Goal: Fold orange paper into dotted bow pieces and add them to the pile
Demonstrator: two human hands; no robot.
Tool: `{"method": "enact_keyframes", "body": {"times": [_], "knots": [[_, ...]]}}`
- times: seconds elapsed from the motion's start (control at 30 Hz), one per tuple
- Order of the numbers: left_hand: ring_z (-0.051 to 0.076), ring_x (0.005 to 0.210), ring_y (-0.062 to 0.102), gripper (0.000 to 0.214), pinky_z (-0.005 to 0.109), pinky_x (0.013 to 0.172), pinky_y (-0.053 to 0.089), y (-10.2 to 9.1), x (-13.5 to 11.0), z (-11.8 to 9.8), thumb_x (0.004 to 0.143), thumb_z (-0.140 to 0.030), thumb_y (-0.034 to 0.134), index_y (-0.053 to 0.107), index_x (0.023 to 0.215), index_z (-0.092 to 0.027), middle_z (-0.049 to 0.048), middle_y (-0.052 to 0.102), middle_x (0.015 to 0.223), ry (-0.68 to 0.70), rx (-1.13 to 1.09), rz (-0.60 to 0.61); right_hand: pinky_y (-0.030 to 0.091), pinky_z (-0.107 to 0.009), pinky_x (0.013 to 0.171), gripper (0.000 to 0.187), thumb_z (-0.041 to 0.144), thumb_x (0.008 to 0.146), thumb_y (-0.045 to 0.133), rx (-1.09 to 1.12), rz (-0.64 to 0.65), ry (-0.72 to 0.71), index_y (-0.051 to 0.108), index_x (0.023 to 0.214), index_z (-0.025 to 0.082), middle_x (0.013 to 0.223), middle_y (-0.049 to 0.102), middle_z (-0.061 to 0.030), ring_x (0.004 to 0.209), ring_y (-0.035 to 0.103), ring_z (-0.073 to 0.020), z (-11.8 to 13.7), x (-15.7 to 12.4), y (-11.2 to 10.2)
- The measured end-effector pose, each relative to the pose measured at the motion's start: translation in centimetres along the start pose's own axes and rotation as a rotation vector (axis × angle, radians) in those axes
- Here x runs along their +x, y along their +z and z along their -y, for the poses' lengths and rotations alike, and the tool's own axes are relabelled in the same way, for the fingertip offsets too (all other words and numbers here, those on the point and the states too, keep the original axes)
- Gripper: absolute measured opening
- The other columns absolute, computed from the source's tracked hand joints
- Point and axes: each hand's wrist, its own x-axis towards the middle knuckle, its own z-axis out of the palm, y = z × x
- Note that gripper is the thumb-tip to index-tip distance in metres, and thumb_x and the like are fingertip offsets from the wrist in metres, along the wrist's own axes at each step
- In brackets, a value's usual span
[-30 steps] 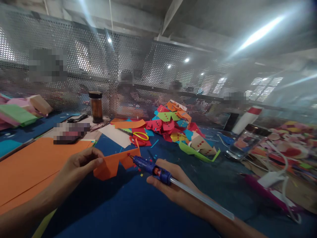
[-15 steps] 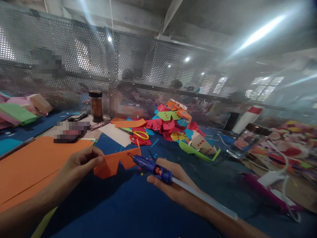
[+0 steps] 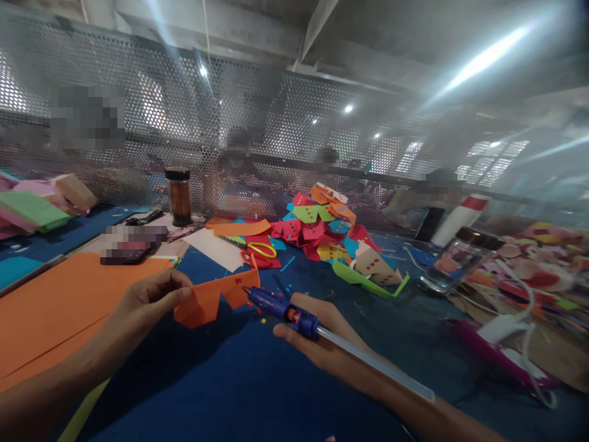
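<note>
My left hand pinches the left end of an orange paper strip, which has a notch cut in its lower edge and small red marks near its right end. In my right hand is a blue hot glue gun with a long clear glue stick sticking out of its back. The gun's nozzle points left, close by the red marks; whether it touches the paper I cannot tell. Scissors with yellow and red handles lie beyond the strip.
Orange sheets cover the left side, with a phone behind them. A jar of brown liquid stands at the back. Folded coloured papers are heaped in the middle. To the right are a glass bottle and a magenta tool.
The orange strip has shifted slightly, and the nozzle now sits a little lower and apart from the red marks it overlapped before. Both hands keep their holds.
</note>
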Motion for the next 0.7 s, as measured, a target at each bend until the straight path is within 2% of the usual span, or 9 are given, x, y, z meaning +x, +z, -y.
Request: {"method": "enact_keyframes", "body": {"times": [0.17, 0.4, 0.53, 0.7], "knots": [[0.013, 0.056, 0.052, 0.028, 0.021, 0.052, 0.042, -0.01, -0.04, -0.21, 0.079, -0.05, 0.072, 0.066, 0.074, -0.023, -0.004, 0.059, 0.064, -0.018, 0.028, -0.003, 0.034, -0.024, 0.054, 0.035, 0.036, 0.094, 0.061, 0.024, 0.015, 0.005, 0.042, 0.069, 0.021, 0.066, 0.041, 0.0061, 0.06, 0.043, -0.0101, -0.02, -0.01, 0.04], [0.013, 0.056, 0.053, 0.028, 0.022, 0.052, 0.042, -0.11, -0.03, -0.12, 0.079, -0.05, 0.071, 0.067, 0.074, -0.023, -0.0036, 0.059, 0.063, 0.004, 0.028, -0.005, 0.036, -0.026, 0.056, 0.035, 0.035, 0.092, 0.062, 0.02, -0.009, 0.014, 0.041, 0.068, 0.022, 0.065, 0.042, 0.0055, 0.058, 0.041, -0.0106, 0.08, 0.02, 0.04], [0.013, 0.056, 0.053, 0.027, 0.022, 0.052, 0.043, -0.01, -0.04, -0.15, 0.078, -0.05, 0.072, 0.067, 0.074, -0.023, -0.0037, 0.059, 0.063, 0.005, 0.028, -0.013, 0.034, -0.025, 0.053, 0.034, 0.035, 0.093, 0.06, 0.044, 0.025, 0.042, 0.042, 0.068, 0.022, 0.066, 0.041, 0.0054, 0.058, 0.041, -0.0101, 0.14, -0.02, -0.01], [0.013, 0.056, 0.053, 0.026, 0.022, 0.053, 0.043, 0.02, -0.11, -0.22, 0.08, -0.049, 0.07, 0.067, 0.074, -0.023, -0.0037, 0.059, 0.063, 0.005, 0.052, -0.036, 0.034, -0.024, 0.053, 0.033, 0.035, 0.094, 0.06, 0.013, 0.023, 0.007, 0.043, 0.069, 0.021, 0.067, 0.043, 0.0051, 0.06, 0.042, -0.0099, 0.1, 0.01, -0.06]]}}
